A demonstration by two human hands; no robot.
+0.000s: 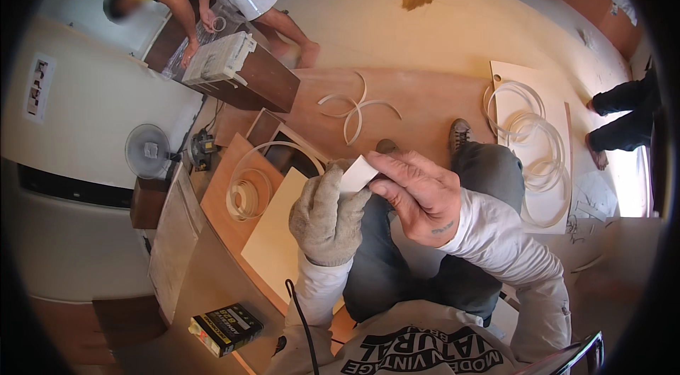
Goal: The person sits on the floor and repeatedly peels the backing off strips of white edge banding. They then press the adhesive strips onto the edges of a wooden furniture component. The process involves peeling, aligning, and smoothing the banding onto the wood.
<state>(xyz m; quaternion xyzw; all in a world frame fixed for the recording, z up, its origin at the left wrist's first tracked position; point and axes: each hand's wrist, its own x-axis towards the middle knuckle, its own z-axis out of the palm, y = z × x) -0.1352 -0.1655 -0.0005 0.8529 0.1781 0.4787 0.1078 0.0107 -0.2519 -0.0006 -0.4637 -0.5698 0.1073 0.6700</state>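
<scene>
A short white strip is held up in front of my chest, between both hands. My left hand, in a grey work glove, is closed around the strip's lower part. My right hand, bare, pinches its upper end between thumb and fingers. The strip is flat and smooth, and its lower end is hidden in the glove. Below the hands are my bent knees in dark trousers.
Coils of pale edge banding lie on a white board at right; another coil sits on a wooden panel at left. Curved offcuts lie ahead. A box, a fan and a person bending over a brown cabinet are leftward.
</scene>
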